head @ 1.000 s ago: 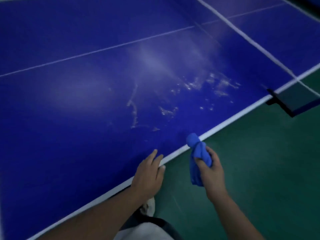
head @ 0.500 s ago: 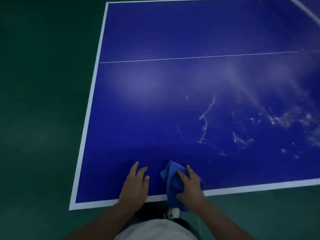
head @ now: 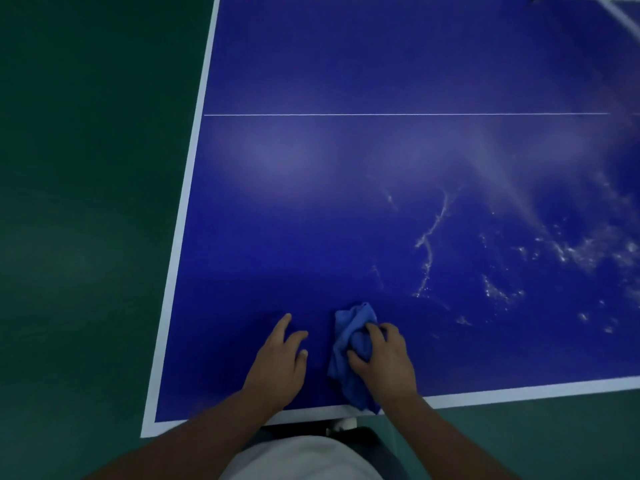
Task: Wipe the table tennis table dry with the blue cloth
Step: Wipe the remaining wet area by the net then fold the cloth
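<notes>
Gripping the blue cloth (head: 351, 329) in a crumpled wad, the right hand (head: 384, 362) had fingers and thumb curled round the bunched fabric and held it down against the table tennis table (head: 346, 209). The cloth sat close to the near edge, its lower tail trailing over the white border line (head: 519, 388) toward the person. Just beside it, on its left and not touching it, the left hand (head: 277, 365) lay palm-down on the blue surface with loosely spread fingers, holding nothing, apparently as a brace.

Farther out, the wet part had not been reached. A thin branching water streak (head: 429, 244) ran across the surface beyond the cloth and to its right, and a wider scatter of droplets (head: 581, 251) spread toward the right side of the view. Both lay apart from the cloth and showed no sign of smearing. Around the hands the surface looked dark and even, though whether it had been wiped or was simply never wet could not be told. Pale hazy patches nearer the centre line (head: 381, 114) may have been reflected light rather than moisture.

As a judgement, the job was at its very start: cloth down and gripped, essentially all visible water left to wipe.
</notes>
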The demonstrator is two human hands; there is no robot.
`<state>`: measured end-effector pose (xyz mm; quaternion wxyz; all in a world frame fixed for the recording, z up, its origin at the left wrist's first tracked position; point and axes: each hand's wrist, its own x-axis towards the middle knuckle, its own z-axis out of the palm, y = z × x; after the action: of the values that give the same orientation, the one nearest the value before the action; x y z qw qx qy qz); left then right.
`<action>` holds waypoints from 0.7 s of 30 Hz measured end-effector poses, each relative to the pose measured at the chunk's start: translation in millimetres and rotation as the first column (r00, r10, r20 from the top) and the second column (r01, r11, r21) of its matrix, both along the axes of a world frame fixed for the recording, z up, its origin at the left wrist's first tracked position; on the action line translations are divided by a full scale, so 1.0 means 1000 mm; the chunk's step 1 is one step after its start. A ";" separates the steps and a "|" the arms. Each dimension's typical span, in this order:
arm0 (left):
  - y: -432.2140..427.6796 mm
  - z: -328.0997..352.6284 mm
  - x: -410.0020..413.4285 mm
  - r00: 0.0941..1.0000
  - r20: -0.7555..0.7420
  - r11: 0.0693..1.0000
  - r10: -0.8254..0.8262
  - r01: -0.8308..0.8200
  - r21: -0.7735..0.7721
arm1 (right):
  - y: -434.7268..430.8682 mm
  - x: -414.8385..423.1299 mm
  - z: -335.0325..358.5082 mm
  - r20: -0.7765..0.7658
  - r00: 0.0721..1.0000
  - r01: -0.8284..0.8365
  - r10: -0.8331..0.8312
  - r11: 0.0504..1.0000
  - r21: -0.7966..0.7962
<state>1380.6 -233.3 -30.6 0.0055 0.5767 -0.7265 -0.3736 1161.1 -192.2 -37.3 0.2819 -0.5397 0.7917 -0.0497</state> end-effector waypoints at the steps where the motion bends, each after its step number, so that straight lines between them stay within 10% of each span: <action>1: -0.003 0.000 0.002 1.000 0.003 1.000 -0.008 0.008 -0.007 | -0.004 0.006 0.006 0.034 0.999 0.024 -0.024 1.000 0.010; 12: -0.028 0.003 0.023 0.985 0.147 0.994 -0.085 0.095 -0.060 | 0.010 0.071 -0.045 -0.268 0.725 -0.673 0.634 0.736 -0.078; 21: -0.086 -0.007 0.014 0.948 0.242 0.961 -0.205 0.242 -0.136 | -0.097 0.031 -0.050 -0.294 0.790 -0.601 0.539 0.774 -0.198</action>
<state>1394.5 -318.9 -37.7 -0.0721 0.5268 -0.8113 -0.2431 1191.8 -289.0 -87.5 0.1146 -0.7916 0.6001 -0.0132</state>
